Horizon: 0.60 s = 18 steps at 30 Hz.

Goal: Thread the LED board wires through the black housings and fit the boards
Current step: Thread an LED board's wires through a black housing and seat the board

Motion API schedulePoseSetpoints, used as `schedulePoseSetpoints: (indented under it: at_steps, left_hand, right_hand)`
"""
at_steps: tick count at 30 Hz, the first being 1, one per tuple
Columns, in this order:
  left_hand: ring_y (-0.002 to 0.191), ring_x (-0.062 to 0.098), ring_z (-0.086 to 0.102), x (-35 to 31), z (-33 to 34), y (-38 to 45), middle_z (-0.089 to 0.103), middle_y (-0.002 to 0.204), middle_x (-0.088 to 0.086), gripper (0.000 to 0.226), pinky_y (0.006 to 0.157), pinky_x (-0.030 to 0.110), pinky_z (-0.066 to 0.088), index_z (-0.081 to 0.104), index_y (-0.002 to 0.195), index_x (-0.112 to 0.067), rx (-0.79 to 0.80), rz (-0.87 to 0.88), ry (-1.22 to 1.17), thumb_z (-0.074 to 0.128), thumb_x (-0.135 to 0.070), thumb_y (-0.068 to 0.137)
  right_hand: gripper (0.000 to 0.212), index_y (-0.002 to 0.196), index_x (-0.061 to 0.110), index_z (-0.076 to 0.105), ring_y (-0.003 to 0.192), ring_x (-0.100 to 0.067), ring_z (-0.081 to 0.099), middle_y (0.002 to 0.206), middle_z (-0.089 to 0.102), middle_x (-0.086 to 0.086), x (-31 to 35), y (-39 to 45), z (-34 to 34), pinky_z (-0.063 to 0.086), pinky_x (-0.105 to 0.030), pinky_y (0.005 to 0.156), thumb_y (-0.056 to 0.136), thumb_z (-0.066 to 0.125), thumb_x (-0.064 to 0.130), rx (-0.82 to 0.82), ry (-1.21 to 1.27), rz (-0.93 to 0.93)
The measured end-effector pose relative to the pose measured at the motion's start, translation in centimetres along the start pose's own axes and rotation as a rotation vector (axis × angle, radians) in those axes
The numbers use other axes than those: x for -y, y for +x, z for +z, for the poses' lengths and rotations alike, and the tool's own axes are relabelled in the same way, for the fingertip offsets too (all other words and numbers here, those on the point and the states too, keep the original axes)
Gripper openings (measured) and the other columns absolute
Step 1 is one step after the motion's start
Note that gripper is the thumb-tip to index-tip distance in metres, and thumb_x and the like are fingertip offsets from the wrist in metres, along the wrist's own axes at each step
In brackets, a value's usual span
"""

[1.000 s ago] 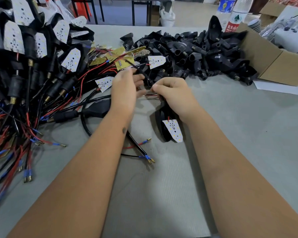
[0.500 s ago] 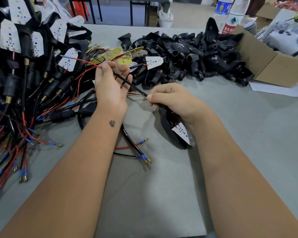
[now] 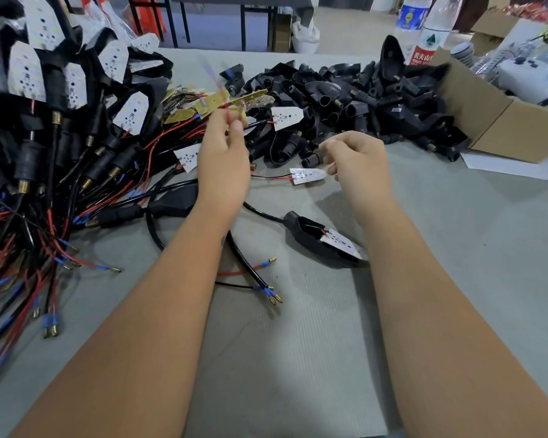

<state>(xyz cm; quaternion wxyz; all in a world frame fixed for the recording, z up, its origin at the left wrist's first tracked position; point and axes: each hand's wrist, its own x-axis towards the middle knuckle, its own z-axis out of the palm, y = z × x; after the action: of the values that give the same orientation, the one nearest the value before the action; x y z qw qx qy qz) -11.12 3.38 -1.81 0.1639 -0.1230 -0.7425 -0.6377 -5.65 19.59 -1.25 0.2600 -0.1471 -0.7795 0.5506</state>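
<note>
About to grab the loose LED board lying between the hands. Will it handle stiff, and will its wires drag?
The loose LED board looks thin and flat, so probably stiff and light, easily slid across the mat. Its red and black wires look slender and slack, so they will likely trail limply and could snag nearby housings.

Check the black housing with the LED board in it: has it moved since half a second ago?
Yes. The black housing left the right hand and now lies on the table, nearer the person and farther from the housing pile.
</note>
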Motion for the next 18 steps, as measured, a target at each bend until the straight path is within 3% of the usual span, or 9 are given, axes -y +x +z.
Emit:
schedulePoseSetpoints:
  at_steps: [2,4,5,7,9,11,15,18]
  left_hand:
    - [0.066,0.000,0.047,0.3,0.0,-0.2,0.051,0.078,-0.017,0.018,0.059,0.015,0.034,0.056,0.098,-0.022,0.094,0.047,0.236,0.039,-0.017,0.102]
    - [0.080,0.012,0.054,0.5,0.2,-0.4,0.057,0.085,-0.011,0.020,0.068,0.026,0.037,0.059,0.097,-0.019,0.169,0.043,0.460,0.040,-0.019,0.101]
    - [0.082,0.017,0.053,0.6,0.3,-0.4,0.059,0.088,-0.006,0.021,0.068,0.030,0.037,0.060,0.098,-0.018,0.198,0.042,0.560,0.040,-0.021,0.101]
    - [0.076,0.018,0.052,0.5,0.5,-0.6,0.060,0.082,-0.004,0.020,0.061,0.031,0.034,0.061,0.095,-0.020,0.221,0.026,0.662,0.041,-0.024,0.097]
    - [0.067,0.015,0.049,0.3,0.4,-0.8,0.056,0.071,-0.006,0.018,0.054,0.029,0.031,0.059,0.089,-0.024,0.224,0.008,0.659,0.042,-0.026,0.094]
    - [0.065,0.014,0.050,0.2,0.4,-0.8,0.056,0.069,-0.006,0.018,0.053,0.028,0.032,0.058,0.089,-0.027,0.226,0.022,0.630,0.042,-0.028,0.095]
    - [0.077,0.015,0.058,0.0,0.4,-1.0,0.066,0.084,-0.006,0.019,0.064,0.032,0.044,0.063,0.097,-0.031,0.246,0.080,0.574,0.044,-0.030,0.100]
    - [0.080,0.020,0.058,0.0,0.4,-1.1,0.068,0.088,0.000,0.019,0.063,0.033,0.040,0.065,0.101,-0.027,0.265,0.133,0.599,0.046,-0.027,0.101]
  right_hand:
    - [0.028,0.093,0.022,0.069,0.076,-0.006,0.056,0.087,0.065,0.008,-0.8,0.4,0.0,0.045,-0.024,0.073,0.090,0.047,0.006,0.008,-0.121,-0.029]
    - [0.047,0.119,0.019,0.065,0.109,-0.009,0.056,0.121,0.062,0.001,-1.3,0.5,0.2,0.041,-0.021,0.093,0.090,0.038,-0.006,0.104,-0.231,-0.107]
    - [0.057,0.130,0.017,0.059,0.126,-0.013,0.048,0.136,0.055,-0.002,-1.6,0.5,0.3,0.035,-0.021,0.103,0.087,0.035,-0.011,0.170,-0.290,-0.149]
    - [0.073,0.141,0.022,0.049,0.141,-0.019,0.032,0.151,0.041,-0.003,-2.1,0.6,0.6,0.024,-0.027,0.115,0.081,0.036,-0.016,0.274,-0.446,-0.203]
    - [0.078,0.144,0.027,0.046,0.138,-0.023,0.032,0.150,0.042,0.002,-2.4,0.6,0.7,0.024,-0.037,0.115,0.078,0.040,-0.014,0.302,-0.631,-0.261]
    - [0.077,0.143,0.028,0.045,0.128,-0.026,0.036,0.143,0.044,0.004,-2.4,0.6,0.8,0.027,-0.036,0.108,0.077,0.042,-0.011,0.270,-0.776,-0.316]
    - [0.056,0.133,0.015,0.055,0.114,-0.030,0.037,0.125,0.042,-0.009,-2.5,0.4,0.7,0.029,-0.033,0.092,0.081,0.044,-0.006,0.102,-0.910,-0.335]
    - [0.046,0.127,0.018,0.058,0.114,-0.030,0.036,0.124,0.041,-0.009,-2.7,0.3,0.6,0.031,-0.034,0.093,0.087,0.046,-0.001,0.054,-0.902,-0.274]
